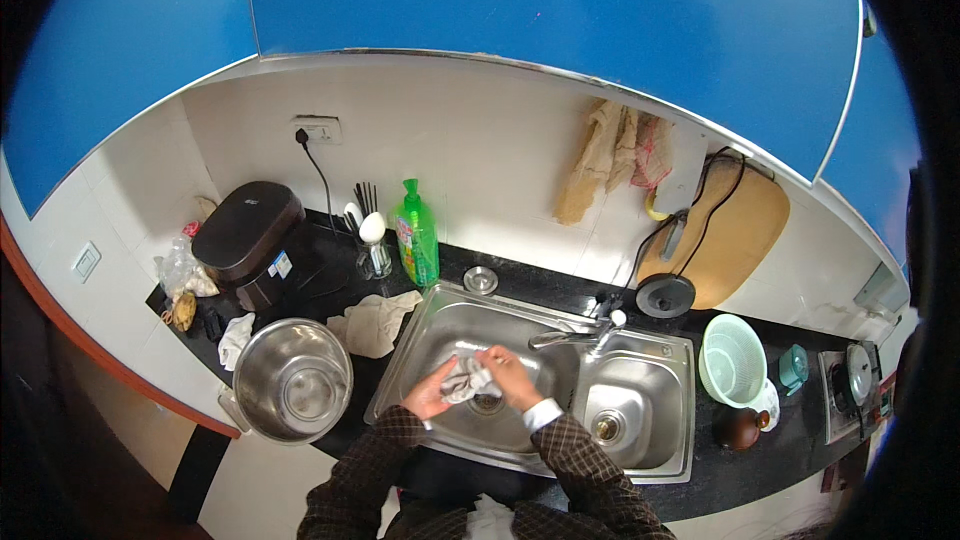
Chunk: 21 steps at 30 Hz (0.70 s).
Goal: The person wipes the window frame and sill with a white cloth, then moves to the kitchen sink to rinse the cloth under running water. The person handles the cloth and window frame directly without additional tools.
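Note:
Both hands are above the larger basin of a stainless steel double sink [442, 330]. A crumpled whitish-grey cloth [466, 381] is between them. My left hand [430, 392] holds the cloth's left side, and my right hand [510, 376] grips it from the right with bent fingers. Beneath the cloth, the basin's drain [487, 403] shows in part. The chrome faucet [562, 339] points over the larger basin, to the right of my hands. Another light cloth [375, 322] lies on the black counter at the sink's left edge.
Left of the sink are a steel bowl [292, 381], a black appliance [247, 232] and a jar with utensils [373, 259]. Behind stands a green pump bottle [418, 244]. To the right are a mint colander [733, 360], a brown lidded pot [739, 429] and a stove [840, 397]. Blue cabinets [525, 7] hang above.

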Tool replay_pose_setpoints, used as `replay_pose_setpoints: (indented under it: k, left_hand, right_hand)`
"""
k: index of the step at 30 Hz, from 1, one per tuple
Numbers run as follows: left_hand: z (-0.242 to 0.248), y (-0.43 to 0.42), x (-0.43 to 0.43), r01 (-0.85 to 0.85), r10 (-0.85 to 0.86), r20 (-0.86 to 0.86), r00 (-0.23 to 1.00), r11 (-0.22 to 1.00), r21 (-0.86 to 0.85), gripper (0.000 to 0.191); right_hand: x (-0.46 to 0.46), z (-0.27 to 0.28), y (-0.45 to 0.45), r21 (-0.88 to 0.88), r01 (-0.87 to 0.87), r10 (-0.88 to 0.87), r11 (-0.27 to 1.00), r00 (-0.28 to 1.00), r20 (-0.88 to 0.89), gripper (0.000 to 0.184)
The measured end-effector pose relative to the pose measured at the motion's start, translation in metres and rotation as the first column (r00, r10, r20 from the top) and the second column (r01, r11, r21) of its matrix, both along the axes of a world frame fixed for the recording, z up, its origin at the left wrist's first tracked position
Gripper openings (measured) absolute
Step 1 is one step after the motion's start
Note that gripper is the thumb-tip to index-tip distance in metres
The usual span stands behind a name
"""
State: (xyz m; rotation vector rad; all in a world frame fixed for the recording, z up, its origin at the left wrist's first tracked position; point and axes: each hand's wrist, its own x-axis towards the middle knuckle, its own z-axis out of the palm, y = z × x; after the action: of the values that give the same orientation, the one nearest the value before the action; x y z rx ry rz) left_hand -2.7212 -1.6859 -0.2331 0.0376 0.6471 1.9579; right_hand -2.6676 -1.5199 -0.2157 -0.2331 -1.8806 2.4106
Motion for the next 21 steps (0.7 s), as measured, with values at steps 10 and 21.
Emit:
replay_pose_setpoints:
  k: [10,21]
  left_hand:
    - [-0.025,0.037,0.033,-0.218,0.218,0.008,0.976,0.976,-0.003,0.031]
    - [0.016,0.018,0.014,0.001,-0.026,-0.165,0.986,0.989,-0.147,0.034]
  right_hand:
    - [0.009,0.008,-0.058,0.865,0.305,-0.319,0.398,0.93,-0.181,0.043]
    - [-0.015,-0.026,0.039,-0.186,-0.036,0.102,0.982,0.928,0.36,0.049]
